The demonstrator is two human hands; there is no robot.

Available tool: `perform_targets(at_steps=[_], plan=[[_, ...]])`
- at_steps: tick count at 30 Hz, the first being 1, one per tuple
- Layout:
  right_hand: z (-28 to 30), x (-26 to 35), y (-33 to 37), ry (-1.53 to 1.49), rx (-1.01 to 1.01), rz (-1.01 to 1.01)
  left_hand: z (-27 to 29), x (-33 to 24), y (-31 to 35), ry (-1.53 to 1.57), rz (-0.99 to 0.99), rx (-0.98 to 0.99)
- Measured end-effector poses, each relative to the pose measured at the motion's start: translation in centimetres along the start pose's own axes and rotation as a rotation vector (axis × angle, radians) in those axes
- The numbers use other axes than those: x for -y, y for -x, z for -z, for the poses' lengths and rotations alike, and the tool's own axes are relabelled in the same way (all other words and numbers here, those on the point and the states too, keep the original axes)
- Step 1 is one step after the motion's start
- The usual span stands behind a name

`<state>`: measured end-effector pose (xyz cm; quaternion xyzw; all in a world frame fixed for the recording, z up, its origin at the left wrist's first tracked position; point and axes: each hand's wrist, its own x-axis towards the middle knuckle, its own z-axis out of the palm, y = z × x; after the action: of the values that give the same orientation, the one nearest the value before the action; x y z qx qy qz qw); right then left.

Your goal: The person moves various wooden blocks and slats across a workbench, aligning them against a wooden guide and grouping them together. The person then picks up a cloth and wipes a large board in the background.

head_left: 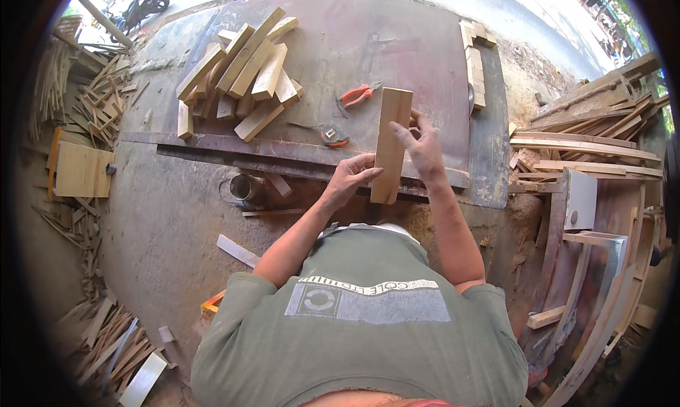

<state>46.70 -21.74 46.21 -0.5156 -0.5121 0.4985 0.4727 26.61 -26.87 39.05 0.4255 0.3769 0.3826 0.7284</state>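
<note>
A short, pale wooden block [393, 134] is held upright between my two hands, over the near edge of the worktable [414, 53]. My left hand [350, 177] grips its lower left side, thumb laid across the face. Higher up on the right side, my right hand [423, 144] closes on the block with its thumb in front; some fingers are hidden behind it. Just left of the block on the table lie red-handled pliers [358, 94] and a tape measure [331, 134].
Several wooden blocks [248, 64] are piled at the table's left; more stand in a row [473, 67] along its right side. A metal can [244, 187] sits below the near edge. Scrap wood heaps [117, 350] lie at left, and long boards [588, 148] at right.
</note>
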Motion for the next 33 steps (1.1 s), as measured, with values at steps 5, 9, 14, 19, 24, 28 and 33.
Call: perform_targets(at_steps=[5, 9, 14, 19, 24, 28, 33], plan=[[1.7, -0.8, -0.1, -0.324, 0.093, -0.108, 0.5, -0.6, -0.1, -0.014, -0.015, 0.052], [2.7, -4.0, -1.2, -0.595, 0.237, -0.153, 0.1, -1.3, 0.1, -0.01, -0.016, 0.068], [1.7, -4.7, -1.5, -0.877, 0.443, -0.181, 0.2, -0.5, -1.0, -0.01, 0.018, 0.131], [6.8, -5.7, -3.7, -0.174, 0.33, -0.199, 5.6, 1.8, -2.5, -0.664, -0.222, -0.141], [13.4, -9.2, -3.5, 1.033, 0.203, 0.071, 17.3, 3.7, -0.5, -1.684, -0.098, -0.542], [18.5, -14.3, -2.7, 1.396, 0.265, 0.103, 21.5, 6.6, 0.9, -1.693, -0.067, -0.404], [18.4, -16.5, -1.4, 1.352, 0.298, 0.174, 22.5, 7.2, 0.9, -1.687, -0.113, -0.411]])
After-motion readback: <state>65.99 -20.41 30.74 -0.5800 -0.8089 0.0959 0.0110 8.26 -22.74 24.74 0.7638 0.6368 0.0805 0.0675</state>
